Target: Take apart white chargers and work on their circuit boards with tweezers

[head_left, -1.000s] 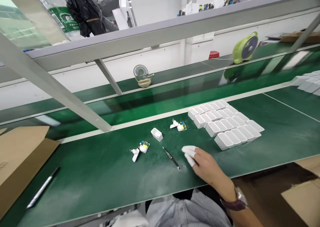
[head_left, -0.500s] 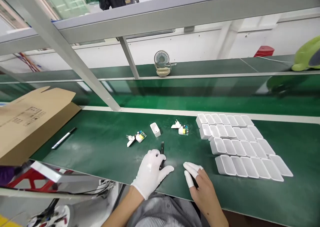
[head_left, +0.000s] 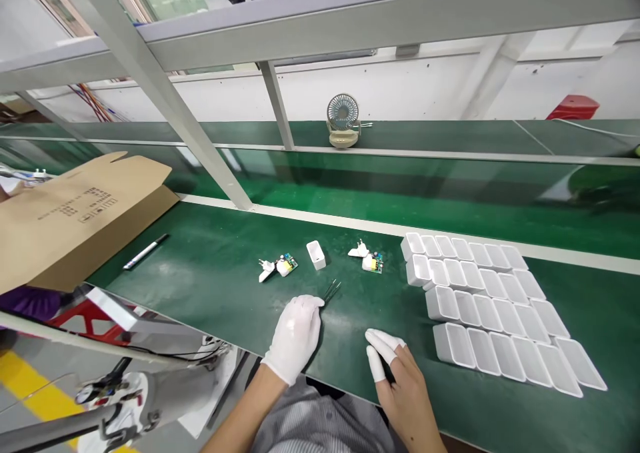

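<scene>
My left hand (head_left: 295,336), in a white glove, is closed around dark tweezers (head_left: 332,292), whose two thin tips point away from me and stand apart. My right hand (head_left: 397,373) rests on the green table with white finger cots on several fingers; it looks open, with nothing visible in it. Just beyond the tweezers lies a small white plastic case (head_left: 316,255) with its hollow side showing. To its left is a white plug piece with a circuit board (head_left: 287,264). A similar plug and circuit board (head_left: 373,262) lies to its right.
Rows of white plastic cases (head_left: 480,306) stand on the right of the green table (head_left: 210,286). A marker pen (head_left: 146,252) and a cardboard box (head_left: 90,220) are at the left. A small fan (head_left: 343,120) stands on the back shelf, behind a slanting metal post (head_left: 185,120).
My left hand has turned and closed more around the tweezers, whose two tips now show spread apart. My right hand stays in about the same place. The view has shifted slightly left.
</scene>
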`<state>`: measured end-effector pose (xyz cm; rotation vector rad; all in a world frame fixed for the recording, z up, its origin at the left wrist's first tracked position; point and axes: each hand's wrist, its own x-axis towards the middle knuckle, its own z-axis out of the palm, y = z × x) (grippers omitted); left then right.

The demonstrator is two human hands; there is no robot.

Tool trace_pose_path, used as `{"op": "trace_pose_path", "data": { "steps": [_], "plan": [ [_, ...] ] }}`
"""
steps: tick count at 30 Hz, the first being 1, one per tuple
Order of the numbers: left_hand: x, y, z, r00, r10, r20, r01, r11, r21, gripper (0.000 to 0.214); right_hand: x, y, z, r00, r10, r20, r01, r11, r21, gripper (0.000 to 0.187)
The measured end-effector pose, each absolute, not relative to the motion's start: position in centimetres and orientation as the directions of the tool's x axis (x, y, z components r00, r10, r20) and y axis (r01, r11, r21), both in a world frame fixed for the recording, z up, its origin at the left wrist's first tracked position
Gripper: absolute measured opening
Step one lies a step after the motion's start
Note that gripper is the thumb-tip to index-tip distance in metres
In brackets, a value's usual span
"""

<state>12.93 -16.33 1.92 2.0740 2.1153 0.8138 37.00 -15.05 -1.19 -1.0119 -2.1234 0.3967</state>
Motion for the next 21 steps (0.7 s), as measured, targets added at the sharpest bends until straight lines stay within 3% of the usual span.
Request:
{"op": "trace_pose_path", "data": {
  "steps": [8, 14, 19, 21],
  "plan": [
    [12.6, -15.9, 2.6, -0.022, 0.967, 0.253, 0.910, -0.086, 0.406, 0.029, 36.7, -15.3, -1.6, -0.357, 0.782, 0.511, 0.511, 0.622, -0.593, 0.031],
    [13.0, -15.0, 2.1, 0.030, 0.981, 0.194, 0.918, -0.104, 0.382, 0.023, 36.4, -15.0, -2.2, -0.352, 0.784, 0.512, 0.572, 0.613, -0.546, 0.032],
    [11.9, -15.6, 4.6, -0.011, 0.963, 0.270, 0.825, -0.144, 0.547, 0.019, 37.1, -15.2, -3.6, -0.400, 0.714, 0.575, 0.559, 0.687, -0.464, 0.034],
    [9.1, -15.6, 6.4, -0.103, 0.932, 0.347, 0.791, -0.135, 0.597, 0.019, 37.5, -15.3, -4.1, -0.366, 0.750, 0.551, 0.572, 0.648, -0.502, 0.032]
  ]
}}
